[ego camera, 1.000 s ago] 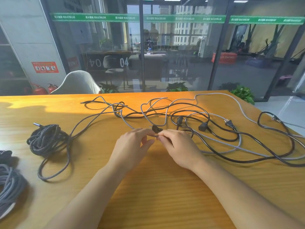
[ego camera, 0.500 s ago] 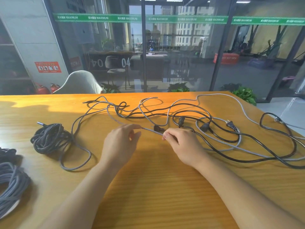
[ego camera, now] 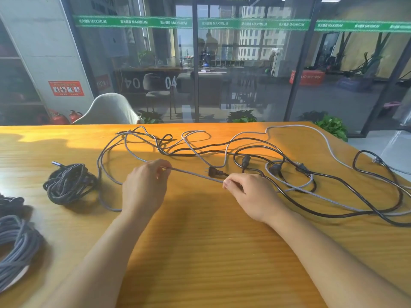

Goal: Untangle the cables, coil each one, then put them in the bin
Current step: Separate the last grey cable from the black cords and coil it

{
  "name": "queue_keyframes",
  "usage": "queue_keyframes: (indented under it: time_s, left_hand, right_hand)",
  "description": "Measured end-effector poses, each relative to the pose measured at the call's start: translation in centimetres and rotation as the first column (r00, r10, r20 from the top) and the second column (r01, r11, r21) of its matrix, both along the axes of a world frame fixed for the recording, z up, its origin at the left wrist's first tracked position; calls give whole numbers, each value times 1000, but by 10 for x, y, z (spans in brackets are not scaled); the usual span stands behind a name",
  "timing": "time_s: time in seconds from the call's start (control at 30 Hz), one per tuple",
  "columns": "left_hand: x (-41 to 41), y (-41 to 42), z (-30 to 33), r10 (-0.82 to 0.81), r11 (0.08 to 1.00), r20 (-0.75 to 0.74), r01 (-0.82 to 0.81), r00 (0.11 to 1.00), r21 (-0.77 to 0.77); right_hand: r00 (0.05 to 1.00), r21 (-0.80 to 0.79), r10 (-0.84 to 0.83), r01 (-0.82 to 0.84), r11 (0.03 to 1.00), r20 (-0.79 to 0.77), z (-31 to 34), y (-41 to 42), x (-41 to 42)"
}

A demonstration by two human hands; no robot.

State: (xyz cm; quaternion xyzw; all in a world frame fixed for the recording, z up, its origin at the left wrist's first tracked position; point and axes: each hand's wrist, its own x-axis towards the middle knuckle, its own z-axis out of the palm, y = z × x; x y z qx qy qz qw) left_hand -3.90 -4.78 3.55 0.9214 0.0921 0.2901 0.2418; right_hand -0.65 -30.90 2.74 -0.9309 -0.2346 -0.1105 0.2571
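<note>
Grey cable (ego camera: 195, 173) stretched taut, pinched between left hand (ego camera: 144, 187), right hand (ego camera: 251, 196).

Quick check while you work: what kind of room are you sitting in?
Most likely an office or shared workspace: a long wooden table faces a glass partition marked 04, with desks and chairs beyond it, and fire extinguishers by the wall.

Wooden table (ego camera: 200, 252), orange-toned grain, sunlit along the far side. On it: a coiled black braided cable (ego camera: 69, 185) at left, grey coiled cable (ego camera: 15, 243) at the left edge, and a loose tangle of black and grey cables (ego camera: 289, 174) with plugs across centre and right.
</note>
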Motion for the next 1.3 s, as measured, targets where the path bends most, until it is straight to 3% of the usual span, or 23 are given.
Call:
queue_keyframes:
  time_s: [0.1, 0.27, 0.4, 0.6, 0.7, 0.87, 0.93, 1.03, 1.2, 1.3]
  left_hand:
    - [-4, -6, -2, -50, 999, -2, 50, 999, 20]
    - [-15, -50, -4, -328, 939, -74, 334, 942, 81]
    - [-9, -36, 1, -196, 977, 2, 196, 981, 81]
    - [-6, 9, 11, 51, 996, 109, -43, 993, -76]
    - [-9, 3, 13, 1, 999, 123, 4, 992, -43]
    - [-21, -46, 2, -287, 953, -26, 288, 958, 99]
    - [-23, -58, 1, -325, 938, -31, 326, 945, 119]
    - [-17, -44, 5, -232, 968, 55, 225, 971, 115]
    - [-17, -13, 16, -27, 999, 149, 33, 988, -35]
    - [-21, -17, 14, -28, 998, 149, 18, 988, 68]
  right_hand:
    - [999, 44, 35, -35, 998, -7, -4, 2, 0]
    - [996, 97, 83, -86, 992, 33, -7, 8, -1]
    - [998, 92, 58, -61, 994, 30, -7, 6, 1]
    - [998, 62, -41, 38, 997, 46, -6, -3, 7]
    - [997, 71, -30, 25, 997, 70, -5, -4, 6]
    - [987, 117, 67, -84, 990, 144, -3, 2, 0]
    - [980, 124, 96, -118, 985, 176, -3, 5, -3]
    - [983, 161, 71, -99, 982, 167, -4, 1, 1]
    - [991, 224, -14, -16, 974, 133, -6, -10, 15]
    - [986, 232, -14, -24, 972, 164, -7, -11, 14]
